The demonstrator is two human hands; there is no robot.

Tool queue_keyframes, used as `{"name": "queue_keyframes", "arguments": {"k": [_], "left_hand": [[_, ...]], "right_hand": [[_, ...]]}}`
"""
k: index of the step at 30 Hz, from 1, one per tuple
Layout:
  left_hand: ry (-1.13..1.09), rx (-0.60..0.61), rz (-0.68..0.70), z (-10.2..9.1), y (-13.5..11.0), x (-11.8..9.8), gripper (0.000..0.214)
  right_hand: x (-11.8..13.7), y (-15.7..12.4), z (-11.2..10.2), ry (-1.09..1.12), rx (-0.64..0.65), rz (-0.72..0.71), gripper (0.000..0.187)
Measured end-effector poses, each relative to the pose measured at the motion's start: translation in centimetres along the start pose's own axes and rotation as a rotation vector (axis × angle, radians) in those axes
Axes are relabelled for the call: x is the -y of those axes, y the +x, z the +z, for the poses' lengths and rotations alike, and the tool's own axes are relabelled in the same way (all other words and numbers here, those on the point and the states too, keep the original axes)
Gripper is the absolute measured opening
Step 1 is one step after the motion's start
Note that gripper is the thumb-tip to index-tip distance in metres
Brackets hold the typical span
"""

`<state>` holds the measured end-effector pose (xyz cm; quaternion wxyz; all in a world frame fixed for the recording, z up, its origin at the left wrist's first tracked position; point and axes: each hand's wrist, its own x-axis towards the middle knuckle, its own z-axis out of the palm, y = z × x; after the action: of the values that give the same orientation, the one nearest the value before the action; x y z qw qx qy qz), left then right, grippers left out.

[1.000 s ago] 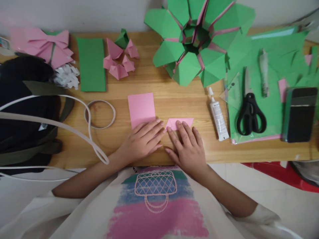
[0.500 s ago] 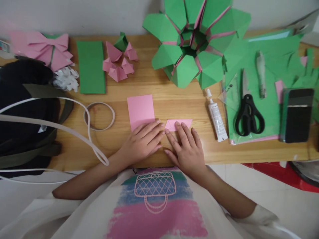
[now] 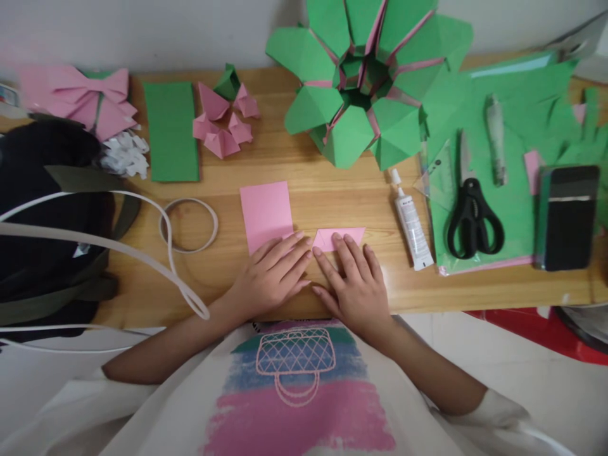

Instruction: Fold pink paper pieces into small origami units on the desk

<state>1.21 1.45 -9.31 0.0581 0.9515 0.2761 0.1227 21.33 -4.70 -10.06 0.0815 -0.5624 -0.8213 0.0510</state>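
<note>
My right hand (image 3: 355, 278) lies flat, its fingertips resting on a folded pink paper strip (image 3: 327, 239) with slanted ends. Part of the strip's lower edge is covered by those fingers. Just to the left, my left hand (image 3: 272, 272) rests palm down with fingers stretched out. Its fingers overlap the lower corner of a flat pink paper sheet (image 3: 266, 212), and their tips come close to the strip's left end. Neither hand grasps anything.
Behind stand a large green and pink folded-paper piece (image 3: 351, 136), small pink folded pieces (image 3: 222, 142) and a green paper stack (image 3: 171, 133). At right lie a glue tube (image 3: 414, 231), black scissors (image 3: 472, 218) and a dark box (image 3: 567, 228). White cable (image 3: 156, 266) and a black bag (image 3: 42, 164) sit left.
Both hands stay almost where they were on the papers. The whole view has shifted very slightly; no object has visibly been moved, taken or let go.
</note>
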Motion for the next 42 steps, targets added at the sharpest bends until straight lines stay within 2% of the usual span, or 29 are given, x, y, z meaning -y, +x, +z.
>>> {"name": "queue_keyframes", "arguments": {"k": [13,24,29,37,42], "left_hand": [[0.018,-0.032,-0.018,-0.2,0.9,-0.3,0.034],[0.019,0.056,0.043,-0.2,1.1,0.1,0.037],[-0.007,0.148,0.082,-0.2,1.7,0.8,0.043],[-0.012,0.231,0.07,0.1,1.6,1.1,0.055],[-0.021,0.266,0.054,-0.3,1.5,0.8,0.062]], "right_hand": [[0.1,0.0,-0.1,0.026,0.007,0.014,0.056],[-0.1,0.1,-0.3,0.011,0.013,0.002,0.054],[-0.2,0.2,-0.4,0.008,0.003,-0.034,0.055],[-1.2,0.1,-0.7,0.05,0.028,-0.055,0.056],[-2.0,0.4,-0.9,-0.029,-0.02,-0.104,0.054]]}}
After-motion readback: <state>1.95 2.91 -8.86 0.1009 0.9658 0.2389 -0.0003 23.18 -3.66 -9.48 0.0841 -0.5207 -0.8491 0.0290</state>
